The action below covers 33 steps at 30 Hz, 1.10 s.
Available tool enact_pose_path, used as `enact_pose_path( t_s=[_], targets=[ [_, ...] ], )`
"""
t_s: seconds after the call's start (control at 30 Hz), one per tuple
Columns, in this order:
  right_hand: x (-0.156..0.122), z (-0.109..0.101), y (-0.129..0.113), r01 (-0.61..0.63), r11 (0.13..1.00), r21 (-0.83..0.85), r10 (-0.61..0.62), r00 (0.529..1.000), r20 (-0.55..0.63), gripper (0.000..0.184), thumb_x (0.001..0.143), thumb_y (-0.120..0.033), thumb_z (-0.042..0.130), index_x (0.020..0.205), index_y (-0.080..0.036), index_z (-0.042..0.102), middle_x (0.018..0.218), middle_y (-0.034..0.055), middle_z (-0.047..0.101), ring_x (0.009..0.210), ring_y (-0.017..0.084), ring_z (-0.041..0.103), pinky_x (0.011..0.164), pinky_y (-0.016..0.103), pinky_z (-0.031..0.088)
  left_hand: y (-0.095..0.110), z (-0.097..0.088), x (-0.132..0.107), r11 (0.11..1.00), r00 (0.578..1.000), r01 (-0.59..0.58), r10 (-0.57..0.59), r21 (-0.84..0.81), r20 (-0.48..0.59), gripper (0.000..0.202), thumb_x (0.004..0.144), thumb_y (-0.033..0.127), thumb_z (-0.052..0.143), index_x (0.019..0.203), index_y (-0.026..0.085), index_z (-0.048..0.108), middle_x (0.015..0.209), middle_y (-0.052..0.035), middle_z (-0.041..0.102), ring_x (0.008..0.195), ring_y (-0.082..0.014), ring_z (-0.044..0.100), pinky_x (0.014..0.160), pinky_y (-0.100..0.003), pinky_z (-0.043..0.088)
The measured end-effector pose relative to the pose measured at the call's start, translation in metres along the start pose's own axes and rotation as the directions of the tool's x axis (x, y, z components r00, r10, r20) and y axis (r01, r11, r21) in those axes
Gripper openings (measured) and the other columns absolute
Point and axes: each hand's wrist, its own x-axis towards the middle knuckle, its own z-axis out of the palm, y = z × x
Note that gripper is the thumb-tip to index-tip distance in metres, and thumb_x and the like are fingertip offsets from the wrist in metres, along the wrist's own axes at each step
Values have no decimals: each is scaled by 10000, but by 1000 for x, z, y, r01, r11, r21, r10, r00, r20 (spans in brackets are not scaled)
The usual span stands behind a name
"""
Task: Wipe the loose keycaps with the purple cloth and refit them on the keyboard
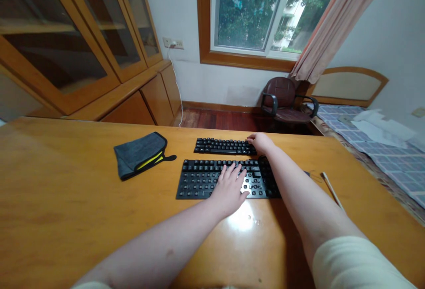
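The far keyboard [221,146] runs left to right. The right hand [260,142] sits on its right end, grip closure unclear; the left hand [229,187] lies spread on the near keyboard [199,185].

Open desk [49,191] far left; grey pouch [139,159] left of near keyboard [199,185], stick [332,190] right.

Two keyboards, the near keyboard [199,183] and far keyboard [222,146], one grey pouch [137,156], one thin stick [332,190], one chair [285,98].
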Motion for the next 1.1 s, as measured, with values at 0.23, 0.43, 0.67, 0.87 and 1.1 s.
enact_pose_path(
  t_s=[0.23, 0.43, 0.67, 0.87, 1.1],
  targets=[
    [12, 4, 2, -13, 1000, -28, 15, 999, 48, 213, 765, -321, 585, 845, -171, 713, 823, 96, 703, 746, 190, 630, 654, 235, 424, 1, 0, 0, 1000, 1000, 12, -12, -8, 10, 594, 800, 449, 457, 1314, 172, 341, 1407, -108, 310, 1314, -277, 190, 1081, -478, 79],
    [15, 5, 2, -21, 999, -27, 21, 999, 28, 212, 777, -299, 567, 834, -154, 710, 793, 96, 701, 701, 172, 622, 617, 221, 413, 1, 1, 0, 1000, 1000, 13, -13, -6, 10, 595, 804, 454, 450, 1317, 174, 335, 1409, -106, 308, 1316, -271, 187, 1083, -475, 77],
    [14, 2, 2, -22, 1000, 17, 22, 1000, 7, 231, 778, -325, 563, 842, -156, 706, 793, 85, 700, 710, 160, 624, 598, 204, 407, 1, 1, 0, 1000, 1000, 12, -11, -3, 5, 605, 794, 451, 470, 1316, 174, 339, 1408, -105, 308, 1314, -272, 192, 1084, -472, 75],
    [13, 2, -4, -21, 999, 24, 21, 1000, 7, 145, 692, -240, 647, 806, -176, 709, 788, 56, 701, 706, 151, 626, 605, 199, 407, 1, 1, 0, 1000, 1000, 16, -16, -14, 0, 597, 796, 443, 475, 1313, 173, 344, 1405, -106, 314, 1314, -271, 194, 1084, -478, 84],
    [-11, -24, -13, -79, 997, -9, 77, 990, -117, 166, 696, -282, 630, 798, -165, 690, 819, 80, 684, 786, 187, 609, 661, 234, 408, 2, -5, 0, 982, 996, 18, -34, -189, -80, 492, 784, 331, 529, 1247, 189, 443, 1366, -110, 371, 1289, -270, 256, 1067, -488, 182]
  ],
)
